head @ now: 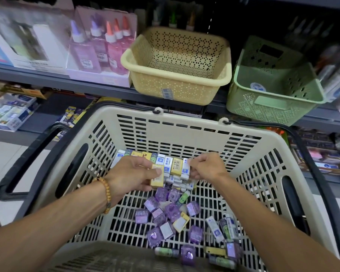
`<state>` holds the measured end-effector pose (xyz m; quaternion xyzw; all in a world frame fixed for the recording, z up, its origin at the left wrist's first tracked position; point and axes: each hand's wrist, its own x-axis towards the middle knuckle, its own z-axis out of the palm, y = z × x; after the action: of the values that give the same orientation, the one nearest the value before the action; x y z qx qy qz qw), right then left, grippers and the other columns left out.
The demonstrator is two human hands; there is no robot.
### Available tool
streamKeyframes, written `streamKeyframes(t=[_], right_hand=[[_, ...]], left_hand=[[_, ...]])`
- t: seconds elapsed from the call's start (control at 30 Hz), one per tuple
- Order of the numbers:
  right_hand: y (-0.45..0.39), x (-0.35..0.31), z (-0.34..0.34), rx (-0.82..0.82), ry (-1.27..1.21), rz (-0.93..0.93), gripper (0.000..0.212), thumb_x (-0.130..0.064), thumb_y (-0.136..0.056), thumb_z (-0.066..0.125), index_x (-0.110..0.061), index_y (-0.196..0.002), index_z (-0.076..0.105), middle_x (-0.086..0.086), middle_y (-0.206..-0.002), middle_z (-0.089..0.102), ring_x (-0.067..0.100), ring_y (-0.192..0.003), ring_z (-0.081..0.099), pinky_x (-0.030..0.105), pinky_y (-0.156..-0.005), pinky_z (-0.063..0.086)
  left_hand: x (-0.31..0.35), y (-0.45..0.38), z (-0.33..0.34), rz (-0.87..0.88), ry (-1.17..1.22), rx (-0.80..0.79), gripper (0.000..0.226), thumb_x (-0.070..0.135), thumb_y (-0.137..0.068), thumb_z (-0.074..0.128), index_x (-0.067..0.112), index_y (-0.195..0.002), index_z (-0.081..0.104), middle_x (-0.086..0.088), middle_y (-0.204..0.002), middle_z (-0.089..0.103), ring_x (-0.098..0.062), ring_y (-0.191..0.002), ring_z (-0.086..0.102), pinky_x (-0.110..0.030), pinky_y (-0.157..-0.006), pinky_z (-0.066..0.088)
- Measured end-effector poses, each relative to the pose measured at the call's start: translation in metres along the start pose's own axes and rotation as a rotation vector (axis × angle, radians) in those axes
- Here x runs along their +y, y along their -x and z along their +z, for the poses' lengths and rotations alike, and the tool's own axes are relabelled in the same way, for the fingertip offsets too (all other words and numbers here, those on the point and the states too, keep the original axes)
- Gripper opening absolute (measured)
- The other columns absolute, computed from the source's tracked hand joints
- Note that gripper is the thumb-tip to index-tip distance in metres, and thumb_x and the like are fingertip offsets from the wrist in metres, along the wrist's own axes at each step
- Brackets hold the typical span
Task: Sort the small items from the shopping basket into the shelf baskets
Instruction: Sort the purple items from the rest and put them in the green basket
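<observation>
A beige shopping basket with black handles fills the lower view. Inside lie several small boxed erasers in white, blue and yellow along the far wall, and several purple cubes nearer me. My left hand grips a yellow eraser box with thumb on top. My right hand pinches the white eraser boxes at the right end of the same cluster. On the shelf above stand a yellow perforated basket and a green perforated basket.
Glue bottles in a pink display box and white cartons sit on the shelf to the left. Lower shelves hold boxed stationery at left and right. A round sticker lies in the green basket.
</observation>
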<state>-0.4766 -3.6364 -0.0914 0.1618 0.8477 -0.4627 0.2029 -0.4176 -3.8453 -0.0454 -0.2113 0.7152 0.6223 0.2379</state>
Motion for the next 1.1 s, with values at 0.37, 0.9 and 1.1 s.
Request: streamKeyframes(t=[0.37,0.9,1.1], right_hand=[[0.063,-0.031,-0.022,-0.427,0.035,-0.169,0.015,-0.02,-0.096,0.062,-0.013,-0.087,0.072,0.009,-0.089,0.075,0.015,-0.073,0.07,0.028,-0.069,0.059],[0.071,0.002,-0.099,-0.153,0.101,-0.285,0.017,-0.027,-0.095,0.061,-0.016,-0.086,0.071,0.006,-0.086,0.072,0.014,-0.075,0.07,0.024,-0.063,0.06],[0.074,-0.003,-0.1,-0.136,0.084,-0.316,0.018,-0.028,-0.095,0.061,-0.013,-0.093,0.071,0.005,-0.085,0.072,0.014,-0.079,0.071,0.029,-0.067,0.06]], left_hand=[[0.002,0.0,0.031,0.079,0.064,-0.208,0.026,0.008,-0.075,0.078,0.003,-0.096,0.064,-0.013,-0.085,0.072,-0.02,-0.073,0.072,-0.024,-0.061,0.058],[-0.058,-0.041,0.039,0.732,-1.709,-0.448,0.052,0.072,-0.073,0.047,0.028,-0.097,0.061,0.007,-0.105,0.059,-0.017,-0.105,0.044,-0.035,-0.084,0.043],[-0.073,-0.036,0.075,0.832,-1.701,-0.292,0.073,0.074,-0.081,0.04,0.021,-0.131,0.044,-0.003,-0.121,0.059,-0.023,-0.111,0.051,-0.038,-0.091,0.044]])
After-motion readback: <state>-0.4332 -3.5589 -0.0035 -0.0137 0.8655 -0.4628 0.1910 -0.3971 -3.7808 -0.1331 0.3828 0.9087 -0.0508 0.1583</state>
